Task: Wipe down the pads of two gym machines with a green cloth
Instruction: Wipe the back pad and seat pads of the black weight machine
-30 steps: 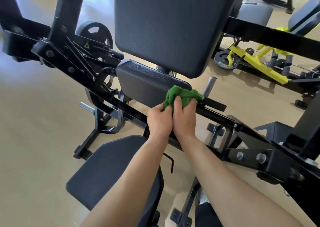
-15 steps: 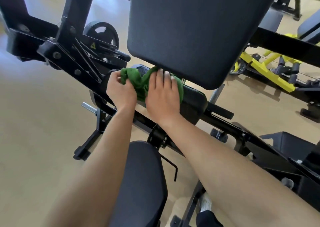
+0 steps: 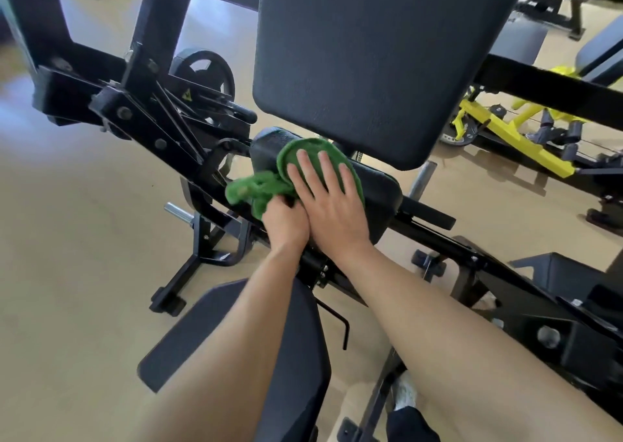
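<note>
A green cloth [image 3: 266,180] lies spread over the left part of a small black pad [image 3: 379,190] of the machine. My right hand [image 3: 328,199] rests flat on the cloth with fingers apart, pressing it onto the pad. My left hand [image 3: 286,222] is closed around the bunched lower-left end of the cloth, just beside the right hand. A large black back pad [image 3: 371,60] hangs above and behind the small one. The black seat pad [image 3: 293,350] is below, partly hidden by my forearms.
Black steel frame bars [image 3: 141,121] run diagonally left of the pads, with a weight plate [image 3: 205,74] behind. A yellow and black machine [image 3: 505,131] stands at the right. A chrome peg [image 3: 178,213] sticks out lower left. Beige floor surrounds the machine.
Both hands and the cloth went from the pad's right end to its left end, then back a little toward its middle. My right hand opened flat on the cloth. The view shifted slightly.
</note>
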Motion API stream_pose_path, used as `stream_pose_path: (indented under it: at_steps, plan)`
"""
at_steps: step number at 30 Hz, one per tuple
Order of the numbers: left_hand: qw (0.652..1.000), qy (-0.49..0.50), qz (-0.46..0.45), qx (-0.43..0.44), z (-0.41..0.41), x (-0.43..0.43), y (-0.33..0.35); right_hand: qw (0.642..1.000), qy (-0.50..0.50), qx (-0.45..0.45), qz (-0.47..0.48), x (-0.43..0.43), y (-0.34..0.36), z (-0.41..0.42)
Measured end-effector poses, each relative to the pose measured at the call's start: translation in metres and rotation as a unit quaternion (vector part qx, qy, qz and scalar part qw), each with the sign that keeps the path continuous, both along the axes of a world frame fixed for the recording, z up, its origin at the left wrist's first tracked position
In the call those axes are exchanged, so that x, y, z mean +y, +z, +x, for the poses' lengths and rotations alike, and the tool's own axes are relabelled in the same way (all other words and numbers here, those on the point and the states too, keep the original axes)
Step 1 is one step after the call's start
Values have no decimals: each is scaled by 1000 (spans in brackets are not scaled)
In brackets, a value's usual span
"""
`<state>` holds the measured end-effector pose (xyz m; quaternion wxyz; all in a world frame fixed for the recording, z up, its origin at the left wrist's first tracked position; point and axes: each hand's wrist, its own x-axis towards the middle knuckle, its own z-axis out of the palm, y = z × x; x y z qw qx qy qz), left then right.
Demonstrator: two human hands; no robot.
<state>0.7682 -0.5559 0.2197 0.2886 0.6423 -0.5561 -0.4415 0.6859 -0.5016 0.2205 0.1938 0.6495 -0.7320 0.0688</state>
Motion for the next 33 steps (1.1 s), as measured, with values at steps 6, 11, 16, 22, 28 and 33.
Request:
stream_pose_path:
  at_steps: [6,11,16,22,28,33]
  plan:
    - [994,-48,89,43,-13,59,-6,998,-2,62,25,58,-16,-20]
    - [933,-110,271,207,3,100,-10,993,8,-74,96,108,-27,-22]
    - [918,4,310,246,27,129,-19,821,-19,-510,254,136,-21,-9]
    - [905,51,307,290,33,168,-1,714,-17,-679,173,154,-2,-1]
    - [988,104,116,-6,42,226,20,723,-52,-653,217,195,21,-15]
    - [985,-39,119,117,58,280,28,673,-51,-693,253,241,37,-5]
